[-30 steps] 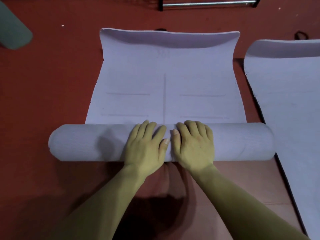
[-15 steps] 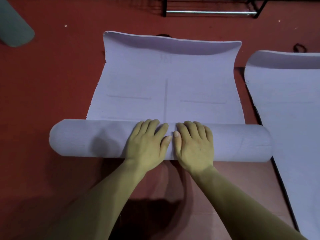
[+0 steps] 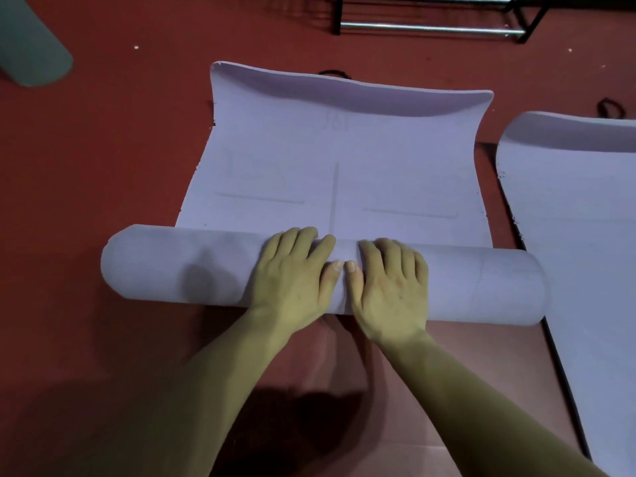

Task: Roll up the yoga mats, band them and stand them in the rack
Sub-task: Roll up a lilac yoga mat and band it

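A pale lilac yoga mat [image 3: 344,160] lies on the red floor, partly rolled into a thick roll [image 3: 165,266] across the middle of the view. My left hand [image 3: 292,273] and my right hand [image 3: 389,284] press flat on top of the roll's middle, side by side, thumbs nearly touching, fingers straight and reaching over its far side. The unrolled part stretches away from me and its far edge curls up. A second lilac mat [image 3: 578,235] lies flat at the right. A black band [image 3: 335,74] lies just beyond the first mat's far edge; another black band [image 3: 611,107] lies beyond the second mat.
A metal rack [image 3: 430,27] with a silver rail and black legs stands at the top of the view. A rolled grey-green mat [image 3: 31,53] pokes in at the top left corner. Bare red floor spreads on the left and near me.
The roll has travelled away from me under both hands, taking up more of the flat part. The view has tipped forward, so the rack shows more.
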### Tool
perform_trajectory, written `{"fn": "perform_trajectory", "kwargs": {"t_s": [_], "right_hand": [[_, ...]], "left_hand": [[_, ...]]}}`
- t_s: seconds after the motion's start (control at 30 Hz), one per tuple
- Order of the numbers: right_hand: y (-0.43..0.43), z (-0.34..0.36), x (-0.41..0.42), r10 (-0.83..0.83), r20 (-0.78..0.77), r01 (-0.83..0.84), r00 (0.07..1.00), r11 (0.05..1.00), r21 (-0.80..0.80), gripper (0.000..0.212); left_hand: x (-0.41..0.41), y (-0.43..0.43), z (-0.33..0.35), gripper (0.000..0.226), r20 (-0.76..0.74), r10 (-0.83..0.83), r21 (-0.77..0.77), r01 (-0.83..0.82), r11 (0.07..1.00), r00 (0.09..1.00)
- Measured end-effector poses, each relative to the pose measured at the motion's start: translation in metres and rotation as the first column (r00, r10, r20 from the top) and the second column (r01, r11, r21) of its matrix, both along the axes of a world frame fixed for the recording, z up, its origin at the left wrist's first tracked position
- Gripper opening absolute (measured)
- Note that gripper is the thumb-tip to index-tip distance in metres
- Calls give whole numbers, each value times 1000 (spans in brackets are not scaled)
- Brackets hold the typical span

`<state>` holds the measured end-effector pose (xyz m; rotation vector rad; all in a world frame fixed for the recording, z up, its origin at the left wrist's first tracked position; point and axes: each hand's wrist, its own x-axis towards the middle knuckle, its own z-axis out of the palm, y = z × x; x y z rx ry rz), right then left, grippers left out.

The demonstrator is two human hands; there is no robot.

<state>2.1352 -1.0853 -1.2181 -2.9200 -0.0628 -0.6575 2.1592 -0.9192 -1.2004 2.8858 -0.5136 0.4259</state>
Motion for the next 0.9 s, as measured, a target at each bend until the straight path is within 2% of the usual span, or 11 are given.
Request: {"fn": "perform_trajectory", "kwargs": {"t_s": [0.13,0.23,0.33,0.4,0.53,0.63,0.77,0.9], "right_hand": [[-2,6,20,12,-14,-12,1000,999,37,45],[-4,7,20,4,-35,-1,999,994,110,48],[-6,-2,12,18,-32,-16,999,998,57,51],[-8,-8,15,9,-6,-9,1000,1000,12,52],[-8,-6,38,4,19,-3,1000,1000,-19,49],[-9,1,54,14,-2,-14,1000,1000,24,47],[-20,5,62,11,-25,-8,1000,993,114,51],[-28,-3,65,21,-8,-21,1000,999,44,50]], "left_hand": [[4,1,-6,38,33,27,39,-29,999,999],[28,-3,0,41,-51,62,69,-58,996,997],[47,-7,4,48,-120,62,97,-50,994,991],[48,-9,4,49,-99,79,110,-68,992,992],[26,-7,-7,45,27,80,13,-81,997,996],[33,-10,-12,44,61,82,81,-87,993,995],[75,-14,-6,41,42,82,88,-86,992,996],[88,-17,-4,42,3,75,62,-75,995,997]]}}
